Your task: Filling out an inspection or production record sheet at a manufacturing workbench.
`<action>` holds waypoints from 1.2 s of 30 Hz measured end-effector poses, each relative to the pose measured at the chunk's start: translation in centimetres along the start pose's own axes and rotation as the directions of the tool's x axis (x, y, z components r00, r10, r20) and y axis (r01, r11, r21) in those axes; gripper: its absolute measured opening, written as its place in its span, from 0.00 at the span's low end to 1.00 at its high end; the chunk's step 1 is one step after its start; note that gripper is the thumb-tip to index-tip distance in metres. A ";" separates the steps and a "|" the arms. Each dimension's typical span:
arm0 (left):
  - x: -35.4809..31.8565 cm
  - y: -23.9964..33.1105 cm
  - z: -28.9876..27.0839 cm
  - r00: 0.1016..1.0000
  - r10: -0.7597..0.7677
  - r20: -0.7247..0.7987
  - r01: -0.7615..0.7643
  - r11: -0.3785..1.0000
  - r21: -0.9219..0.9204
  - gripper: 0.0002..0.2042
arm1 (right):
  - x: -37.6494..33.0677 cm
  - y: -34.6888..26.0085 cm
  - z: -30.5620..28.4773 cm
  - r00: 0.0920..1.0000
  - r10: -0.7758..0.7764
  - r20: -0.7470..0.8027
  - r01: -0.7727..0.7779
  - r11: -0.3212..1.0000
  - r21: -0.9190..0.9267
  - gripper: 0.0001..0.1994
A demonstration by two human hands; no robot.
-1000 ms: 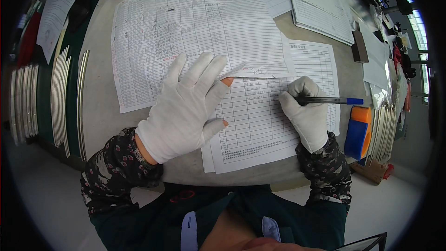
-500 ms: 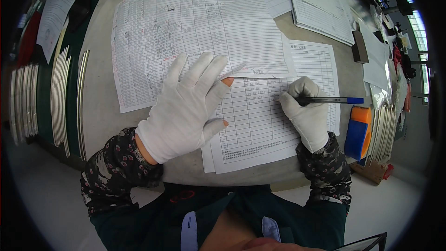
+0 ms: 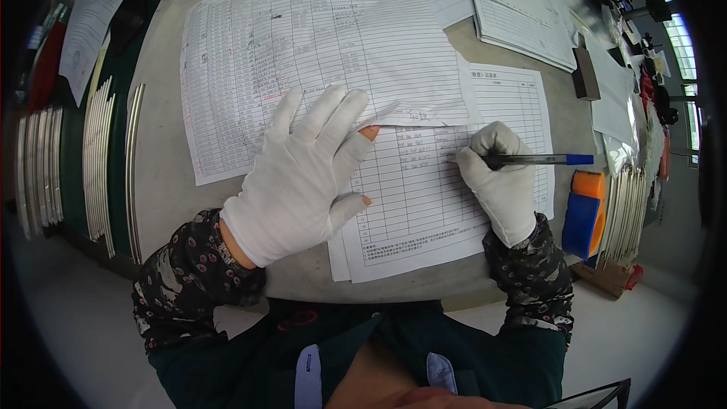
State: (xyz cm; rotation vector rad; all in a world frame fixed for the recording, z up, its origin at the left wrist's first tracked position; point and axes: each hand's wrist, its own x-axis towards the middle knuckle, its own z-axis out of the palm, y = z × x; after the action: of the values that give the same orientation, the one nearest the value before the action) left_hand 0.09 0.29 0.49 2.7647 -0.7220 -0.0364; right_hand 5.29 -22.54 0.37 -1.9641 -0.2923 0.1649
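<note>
My left hand point(image 3: 303, 170), in a white glove with bare thumb and index fingertips, lies flat with its fingers spread. Beneath it is the lower edge of a large handwritten sheet point(image 3: 242, 53), which overlaps a printed table form point(image 3: 416, 212). In my gloved right hand point(image 3: 500, 182) is a pen point(image 3: 541, 159) with a clear barrel and blue end, gripped between thumb and fingers. The pen's point is at the form's columns, beside several handwritten lines. Patterned sleeves cover both forearms.
Thin metal rods point(image 3: 98, 167) stand in bundles at the left, with more rods point(image 3: 625, 216) at the right. Beside those sits a blue and orange block point(image 3: 581, 216). A dark block point(image 3: 585, 74) and a paper stack point(image 3: 522, 15) are at the far right.
My right hand and the pen have shifted very slightly, and another bit of handwriting shows on the form. The left hand stays in place.
</note>
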 end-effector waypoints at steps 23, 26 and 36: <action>0.0 -0.1 0.1 1.000 0.014 -0.016 -0.013 1.000 0.021 0.31 | -0.1 0.1 -0.2 1.000 0.028 0.000 -0.028 0.999 0.044 0.10; 0.0 -0.1 0.2 1.000 0.010 -0.001 -0.010 1.000 0.023 0.31 | -0.1 0.1 0.0 0.998 0.046 -0.049 -0.044 0.998 0.041 0.10; 0.0 -0.1 0.1 1.000 0.019 -0.013 -0.018 1.000 0.024 0.31 | -0.1 -0.1 -0.1 0.997 0.069 -0.039 -0.066 0.996 0.059 0.10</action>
State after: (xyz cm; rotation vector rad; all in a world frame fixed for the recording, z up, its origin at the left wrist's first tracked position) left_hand 0.16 0.33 0.34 2.7783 -0.7496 -0.0055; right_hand 5.22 -22.68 0.49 -1.9190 -0.1925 0.1748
